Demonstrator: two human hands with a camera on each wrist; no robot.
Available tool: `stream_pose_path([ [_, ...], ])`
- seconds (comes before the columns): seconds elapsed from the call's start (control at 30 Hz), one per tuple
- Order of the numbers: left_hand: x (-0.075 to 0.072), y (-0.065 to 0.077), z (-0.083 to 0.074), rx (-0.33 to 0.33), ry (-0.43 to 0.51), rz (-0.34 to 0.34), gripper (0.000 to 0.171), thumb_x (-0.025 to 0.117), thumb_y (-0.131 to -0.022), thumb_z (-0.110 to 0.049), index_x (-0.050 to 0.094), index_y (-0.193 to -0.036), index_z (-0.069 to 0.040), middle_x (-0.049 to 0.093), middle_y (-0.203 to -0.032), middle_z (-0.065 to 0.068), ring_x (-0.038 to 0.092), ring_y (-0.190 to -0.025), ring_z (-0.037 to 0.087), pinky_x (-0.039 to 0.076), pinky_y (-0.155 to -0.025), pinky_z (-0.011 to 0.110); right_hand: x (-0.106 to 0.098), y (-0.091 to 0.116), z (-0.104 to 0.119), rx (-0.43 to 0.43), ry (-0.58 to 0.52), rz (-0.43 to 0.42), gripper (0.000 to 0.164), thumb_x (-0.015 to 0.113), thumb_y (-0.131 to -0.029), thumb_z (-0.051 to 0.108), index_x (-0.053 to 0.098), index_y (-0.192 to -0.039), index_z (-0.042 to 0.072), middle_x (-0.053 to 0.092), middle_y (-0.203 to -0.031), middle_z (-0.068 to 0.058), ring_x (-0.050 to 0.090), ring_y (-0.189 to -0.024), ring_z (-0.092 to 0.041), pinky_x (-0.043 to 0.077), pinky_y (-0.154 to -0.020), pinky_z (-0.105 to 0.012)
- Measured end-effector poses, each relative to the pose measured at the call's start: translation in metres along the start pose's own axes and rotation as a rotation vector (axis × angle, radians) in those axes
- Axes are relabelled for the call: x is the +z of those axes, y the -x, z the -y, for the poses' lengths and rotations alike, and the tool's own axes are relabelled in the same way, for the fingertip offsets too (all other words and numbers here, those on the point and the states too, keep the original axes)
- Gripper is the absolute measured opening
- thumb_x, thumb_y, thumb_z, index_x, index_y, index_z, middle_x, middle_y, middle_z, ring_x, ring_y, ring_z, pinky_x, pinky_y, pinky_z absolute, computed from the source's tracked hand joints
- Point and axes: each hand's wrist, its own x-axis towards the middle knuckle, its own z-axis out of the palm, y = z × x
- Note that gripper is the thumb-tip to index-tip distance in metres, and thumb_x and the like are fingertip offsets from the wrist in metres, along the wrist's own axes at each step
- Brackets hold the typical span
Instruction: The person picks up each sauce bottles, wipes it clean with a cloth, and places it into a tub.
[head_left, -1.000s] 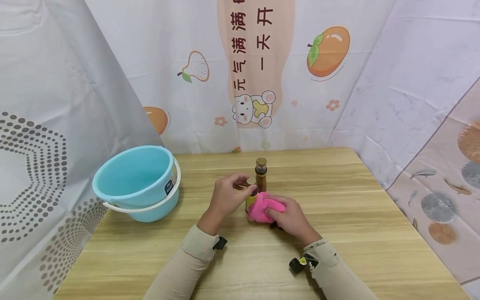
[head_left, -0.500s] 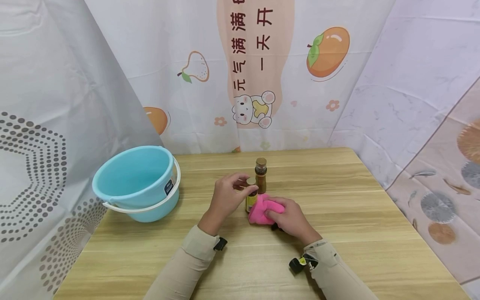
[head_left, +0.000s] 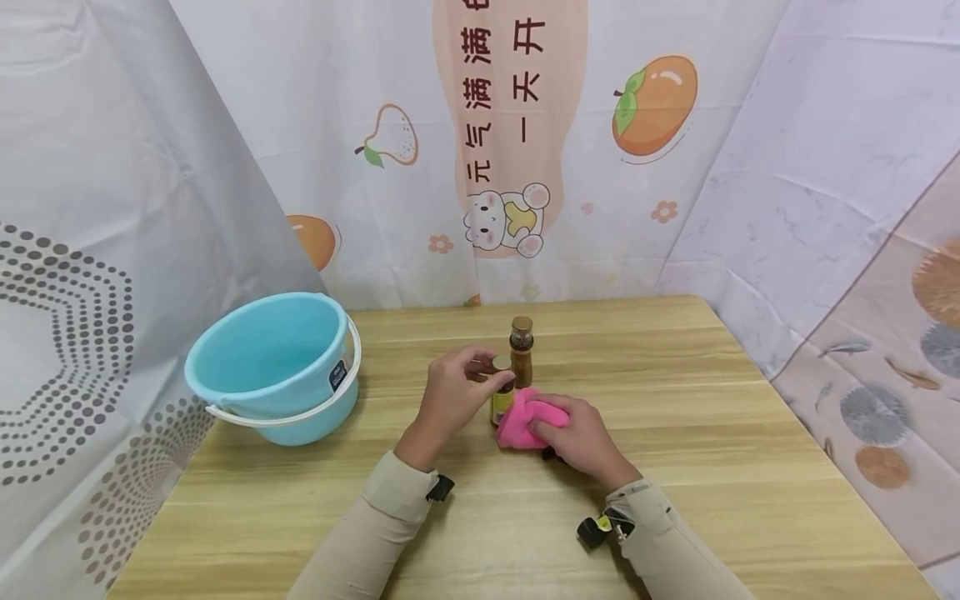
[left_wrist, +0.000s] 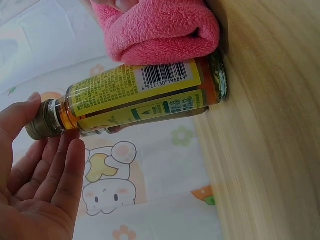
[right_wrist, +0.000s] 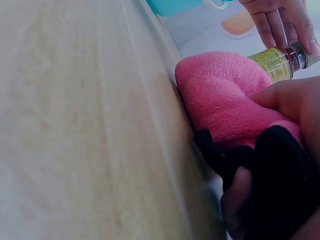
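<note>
My left hand (head_left: 456,387) holds a glass bottle (left_wrist: 145,92) upright by its cap, thumb on one side and fingertips on the other. The bottle has a yellow label with a barcode, and its base is at the table. In my right hand (head_left: 581,429) is a bunched pink towel (head_left: 520,423), pressed against the bottle's right side and covering part of the label. A second, taller brown bottle (head_left: 522,362) with a gold-coloured cap stands just behind. Under my right hand, a black object (right_wrist: 280,185) shows beside the towel, its kind unclear.
On the left of the wooden table (head_left: 720,450) stands a light blue bucket (head_left: 300,427) with its white handle (head_left: 288,417) lowered towards me. Printed curtains (head_left: 360,217) hang close behind the table and along both sides.
The towel and my right hand have shifted slightly down along the bottle, uncovering a bit more of its yellow label. My left hand stays at the cap.
</note>
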Motion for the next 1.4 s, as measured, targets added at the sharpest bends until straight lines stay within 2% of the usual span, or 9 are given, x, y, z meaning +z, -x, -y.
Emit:
stream_pose_path([
  [0.1,0.0002,-0.0002,0.0000,-0.003,0.006,0.007,0.031,0.089,-0.083,-0.025,0.075,-0.105,-0.008,0.078,-0.096,0.007,0.078,-0.079,0.014,0.062,-0.067,0.019,-0.0005,0.0005,0.0008,0.001,-0.029,-0.016,0.042,0.082,-0.087,0.024,0.074,-0.128,0.028,0.075,-0.118,0.000,0.066,-0.092,-0.014,0.059,-0.079,-0.031],
  [0.33,0.0019,-0.0011,0.0013,0.009,0.038,0.020,0.028,0.088,-0.085,-0.021,0.076,-0.106,-0.006,0.077,-0.096,0.007,0.078,-0.082,0.015,0.063,-0.068,0.020,-0.0026,0.0011,0.0034,-0.010,-0.144,-0.026,0.043,0.081,-0.089,0.020,0.072,-0.130,0.028,0.073,-0.098,-0.009,0.061,-0.053,-0.016,0.054,-0.046,-0.031],
  [0.4,0.0020,-0.0015,0.0015,0.010,0.049,0.025,0.029,0.088,-0.085,-0.020,0.076,-0.106,-0.005,0.077,-0.096,0.007,0.078,-0.082,0.016,0.063,-0.068,0.021,-0.0028,0.0012,0.0040,-0.031,-0.168,-0.035,0.043,0.082,-0.089,0.019,0.072,-0.130,0.029,0.072,-0.096,-0.009,0.059,-0.050,-0.015,0.052,-0.044,-0.031],
  [0.57,0.0014,-0.0020,0.0009,0.002,0.069,0.038,0.028,0.087,-0.085,-0.018,0.075,-0.107,-0.004,0.078,-0.097,0.009,0.079,-0.084,0.018,0.064,-0.070,0.022,-0.0041,0.0016,0.0053,-0.092,-0.220,-0.050,0.042,0.081,-0.091,0.019,0.071,-0.129,0.033,0.072,-0.105,-0.007,0.058,-0.050,-0.015,0.052,-0.043,-0.031],
  [0.73,0.0014,-0.0023,0.0005,0.005,0.077,0.049,0.027,0.087,-0.085,-0.016,0.074,-0.106,-0.004,0.078,-0.096,0.010,0.079,-0.084,0.019,0.065,-0.070,0.028,-0.0051,0.0017,0.0058,-0.177,-0.289,-0.079,0.040,0.079,-0.092,0.015,0.072,-0.130,0.025,0.067,-0.129,-0.006,0.061,-0.059,-0.013,0.055,-0.047,-0.030],
  [0.87,0.0015,-0.0015,0.0007,0.011,0.083,0.052,0.026,0.086,-0.086,-0.016,0.075,-0.106,-0.004,0.078,-0.097,0.011,0.079,-0.085,0.020,0.066,-0.071,0.032,-0.0041,0.0010,0.0045,-0.194,-0.311,-0.068,0.040,0.078,-0.093,0.015,0.071,-0.132,0.023,0.064,-0.137,-0.007,0.060,-0.059,-0.012,0.055,-0.047,-0.030],
  [0.97,0.0013,-0.0012,0.0007,0.010,0.088,0.057,0.027,0.086,-0.086,-0.017,0.075,-0.107,-0.004,0.078,-0.098,0.010,0.079,-0.085,0.019,0.066,-0.071,0.032,-0.0031,0.0006,0.0038,-0.158,-0.299,-0.045,0.040,0.079,-0.093,0.017,0.071,-0.132,0.027,0.065,-0.134,-0.005,0.058,-0.052,-0.013,0.054,-0.044,-0.032],
  [1.1,0.0015,-0.0011,0.0005,0.004,0.076,0.065,0.028,0.086,-0.086,-0.017,0.075,-0.109,-0.004,0.078,-0.099,0.010,0.079,-0.086,0.019,0.065,-0.071,0.029,-0.0031,0.0008,0.0042,-0.120,-0.266,-0.031,0.040,0.079,-0.093,0.020,0.070,-0.131,0.028,0.066,-0.131,-0.003,0.059,-0.052,-0.016,0.054,-0.045,-0.034],
  [1.4,0.0030,-0.0008,-0.0007,-0.007,0.073,0.065,0.027,0.085,-0.087,-0.016,0.075,-0.109,-0.004,0.078,-0.100,0.010,0.079,-0.085,0.019,0.063,-0.070,0.022,-0.0040,-0.0005,0.0016,-0.037,-0.216,0.003,0.042,0.080,-0.091,0.019,0.071,-0.132,0.024,0.070,-0.099,-0.012,0.058,-0.051,-0.014,0.052,-0.044,-0.031],
])
